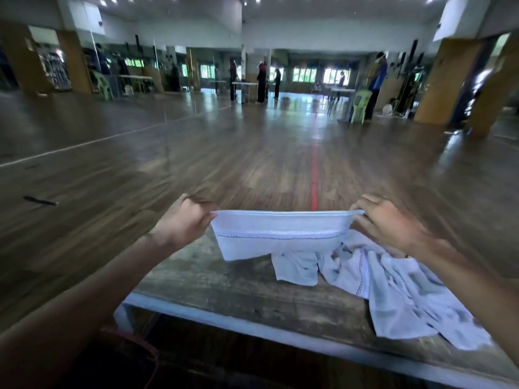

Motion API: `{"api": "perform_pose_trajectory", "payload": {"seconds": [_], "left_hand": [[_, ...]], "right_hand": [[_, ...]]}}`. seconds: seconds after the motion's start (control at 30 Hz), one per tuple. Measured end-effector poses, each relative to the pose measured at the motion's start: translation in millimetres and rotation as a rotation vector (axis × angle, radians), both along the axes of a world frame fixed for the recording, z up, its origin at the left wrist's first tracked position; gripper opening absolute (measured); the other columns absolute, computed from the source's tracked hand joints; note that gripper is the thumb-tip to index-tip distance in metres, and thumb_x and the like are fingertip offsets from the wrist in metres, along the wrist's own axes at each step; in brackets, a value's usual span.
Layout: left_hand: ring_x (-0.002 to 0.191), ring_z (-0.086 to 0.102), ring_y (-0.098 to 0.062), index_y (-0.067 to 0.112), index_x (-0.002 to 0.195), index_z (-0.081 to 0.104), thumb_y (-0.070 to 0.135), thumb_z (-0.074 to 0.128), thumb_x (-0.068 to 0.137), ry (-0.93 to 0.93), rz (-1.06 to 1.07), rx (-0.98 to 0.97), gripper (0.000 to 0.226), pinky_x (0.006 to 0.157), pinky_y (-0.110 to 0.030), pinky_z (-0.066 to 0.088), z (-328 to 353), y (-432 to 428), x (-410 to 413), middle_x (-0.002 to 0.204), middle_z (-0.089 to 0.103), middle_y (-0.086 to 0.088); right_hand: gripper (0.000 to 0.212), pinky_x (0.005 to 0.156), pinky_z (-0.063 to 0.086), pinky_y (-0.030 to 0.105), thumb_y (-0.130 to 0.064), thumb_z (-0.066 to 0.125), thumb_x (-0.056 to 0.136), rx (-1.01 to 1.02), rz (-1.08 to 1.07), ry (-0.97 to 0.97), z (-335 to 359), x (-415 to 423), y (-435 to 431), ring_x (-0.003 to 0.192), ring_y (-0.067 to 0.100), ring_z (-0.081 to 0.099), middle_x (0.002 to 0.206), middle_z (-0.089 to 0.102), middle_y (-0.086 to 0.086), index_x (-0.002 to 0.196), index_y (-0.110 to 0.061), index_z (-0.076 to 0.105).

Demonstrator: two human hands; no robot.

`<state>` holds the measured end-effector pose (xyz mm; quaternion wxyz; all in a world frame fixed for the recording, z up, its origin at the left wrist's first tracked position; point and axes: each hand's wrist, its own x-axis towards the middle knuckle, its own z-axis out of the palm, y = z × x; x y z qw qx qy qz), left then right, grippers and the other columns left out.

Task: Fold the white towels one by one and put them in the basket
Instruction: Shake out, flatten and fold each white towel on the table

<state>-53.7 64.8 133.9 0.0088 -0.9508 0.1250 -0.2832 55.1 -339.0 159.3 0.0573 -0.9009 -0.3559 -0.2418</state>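
Observation:
A white towel (278, 234) with a dark stitched band hangs stretched between my two hands above the table. My left hand (184, 220) pinches its left top corner and my right hand (387, 220) pinches its right top corner. The towel's lower edge drapes down onto the table. A heap of several more white towels (393, 287) lies crumpled on the table under and to the right of my right forearm. No basket is in view.
The worn wooden table (224, 287) has a pale front edge close to me. Beyond it spreads a wide wooden floor with a red line. Far off stand people, tables and green chairs (361, 103). A red cord (146, 349) hangs at the lower left.

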Motion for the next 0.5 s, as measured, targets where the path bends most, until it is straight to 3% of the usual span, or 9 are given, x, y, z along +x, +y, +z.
{"api": "perform_pose_trajectory", "payload": {"seconds": [0.07, 0.17, 0.3, 0.4, 0.5], "left_hand": [[0.069, 0.062, -0.036, 0.010, 0.072, 0.059, 0.037, 0.031, 0.082, -0.006, 0.015, -0.009, 0.040, 0.060, -0.034, 0.044, 43.2, 1.8, 8.9, 0.067, 0.064, -0.010], [0.083, 0.061, -0.037, 0.009, 0.081, 0.060, 0.033, 0.038, 0.086, 0.020, 0.066, -0.019, 0.033, 0.068, -0.037, 0.047, 102.4, 4.0, 16.6, 0.081, 0.067, -0.012], [0.083, 0.061, -0.033, 0.010, 0.093, 0.063, 0.023, 0.049, 0.094, 0.038, 0.144, -0.005, 0.019, 0.071, -0.037, 0.049, 161.3, 3.9, 15.4, 0.088, 0.069, -0.011], [0.072, 0.054, -0.027, 0.008, 0.090, 0.062, 0.017, 0.051, 0.094, 0.043, 0.158, -0.021, 0.015, 0.063, -0.031, 0.042, 189.5, -4.1, 5.6, 0.079, 0.066, -0.007], [0.065, 0.050, -0.022, 0.012, 0.076, 0.057, 0.014, 0.053, 0.093, 0.040, 0.133, -0.046, 0.017, 0.060, -0.030, 0.039, 206.7, -9.0, -2.7, 0.062, 0.053, 0.003]], "right_hand": [[0.009, 0.074, 0.041, 0.029, -0.006, 0.069, 0.080, -0.019, 0.016, -0.081, 46.6, 0.9, 5.2, 0.079, 0.028, 0.065, 0.084, 0.063, 0.005, 0.087, -0.010, 0.065], [0.012, 0.079, 0.043, 0.032, -0.019, 0.057, 0.090, -0.066, -0.054, -0.097, 103.2, 1.8, 13.0, 0.088, 0.022, 0.063, 0.099, 0.063, 0.000, 0.099, -0.016, 0.064], [0.018, 0.064, 0.036, 0.016, -0.017, 0.052, 0.093, -0.076, -0.064, -0.037, 158.5, -4.1, 17.7, 0.073, 0.005, 0.053, 0.099, 0.062, -0.003, 0.107, -0.015, 0.064], [0.015, 0.056, 0.036, 0.005, -0.007, 0.053, 0.091, -0.050, -0.038, 0.039, 184.0, -11.3, 19.1, 0.065, -0.006, 0.043, 0.079, 0.054, -0.012, 0.101, -0.009, 0.064], [0.011, 0.059, 0.036, 0.003, -0.007, 0.056, 0.091, -0.004, -0.022, 0.087, 200.1, -16.4, 17.9, 0.068, -0.005, 0.044, 0.083, 0.054, -0.011, 0.099, -0.011, 0.062]]}}
